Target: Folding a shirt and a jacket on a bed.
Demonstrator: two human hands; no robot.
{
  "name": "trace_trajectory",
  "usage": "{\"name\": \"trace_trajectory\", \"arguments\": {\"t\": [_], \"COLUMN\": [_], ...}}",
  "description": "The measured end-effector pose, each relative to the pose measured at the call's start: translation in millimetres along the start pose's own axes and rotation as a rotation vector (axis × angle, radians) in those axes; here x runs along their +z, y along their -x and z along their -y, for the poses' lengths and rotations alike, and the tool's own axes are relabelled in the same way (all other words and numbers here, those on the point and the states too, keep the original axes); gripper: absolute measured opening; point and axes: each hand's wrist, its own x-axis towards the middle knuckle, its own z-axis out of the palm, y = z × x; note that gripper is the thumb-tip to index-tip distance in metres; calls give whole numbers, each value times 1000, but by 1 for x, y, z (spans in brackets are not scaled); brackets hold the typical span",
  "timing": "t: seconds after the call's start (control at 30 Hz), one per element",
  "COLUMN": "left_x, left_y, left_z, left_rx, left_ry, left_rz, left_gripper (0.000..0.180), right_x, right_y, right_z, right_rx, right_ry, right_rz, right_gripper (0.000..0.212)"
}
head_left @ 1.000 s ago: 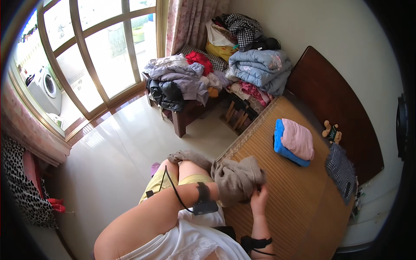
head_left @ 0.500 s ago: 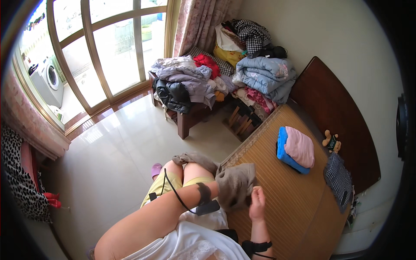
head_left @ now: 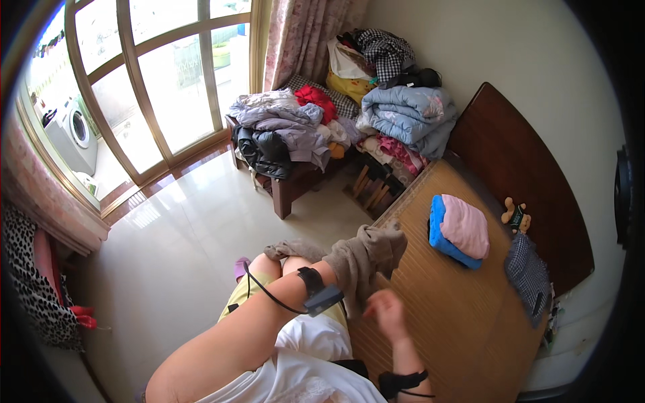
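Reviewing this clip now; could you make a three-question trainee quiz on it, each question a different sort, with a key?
1. True or false: the left forearm runs into the brown cloth.
2. The pink cloth lies on: A) the plush toy; B) the blue cloth; C) the headboard.
3. Where is the right hand relative to the brown cloth?

Key:
1. True.
2. B.
3. Outside it, lower in the picture.
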Motion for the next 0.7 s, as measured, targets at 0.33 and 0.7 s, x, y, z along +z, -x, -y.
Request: {"name": "trace_trajectory", "arguments": {"t": [0.33,0.7], "left_x": [-15,35], "left_y": [-4,9], "left_z": [-6,19], "left_rx": [-19,-30], "left_ry": [-3,-193], "left_rz": [59,-11], "left_gripper": [35,41], "right_x": [-52,-32], "right_y": [-27,-18], "right_z": [-49,-21], "right_rx": [-83,-275], "right_ry": [53,328], "right_rz": [-494,-482], "right_gripper": [47,25]}}
